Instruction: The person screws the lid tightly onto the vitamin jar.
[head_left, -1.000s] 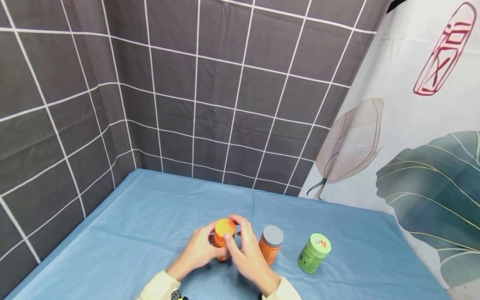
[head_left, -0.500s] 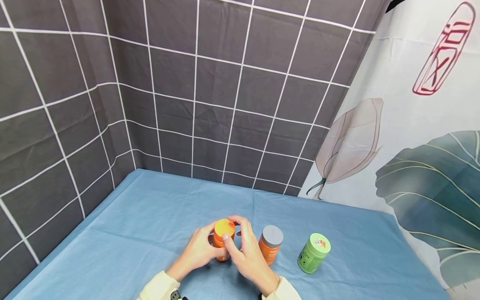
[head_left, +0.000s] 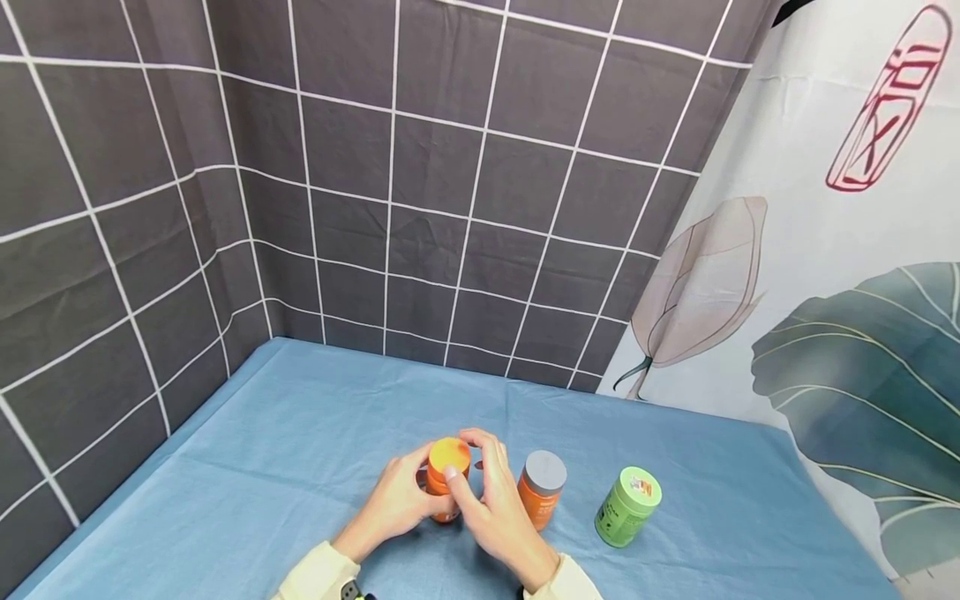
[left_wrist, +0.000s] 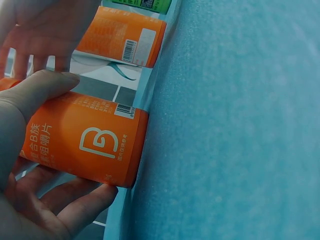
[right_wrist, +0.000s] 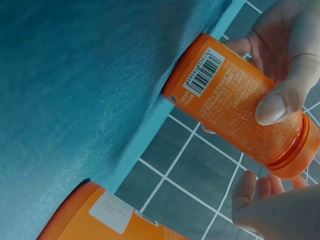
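An orange supplement bottle with a white B-shaped logo stands upright on the blue cloth. My left hand grips its body, thumb on one side and fingers round the other, as the left wrist view shows. At the top, my right hand holds the orange lid between thumb and bent fingers. The right wrist view shows the lid seated on the bottle's neck, with a barcode label near the base. Part of the body is hidden behind my hands in the head view.
Close to my right hand stands a second orange bottle with a grey lid. Farther right is a green jar with a light green lid. Blue cloth covers the table, and a dark grid-patterned curtain hangs behind it.
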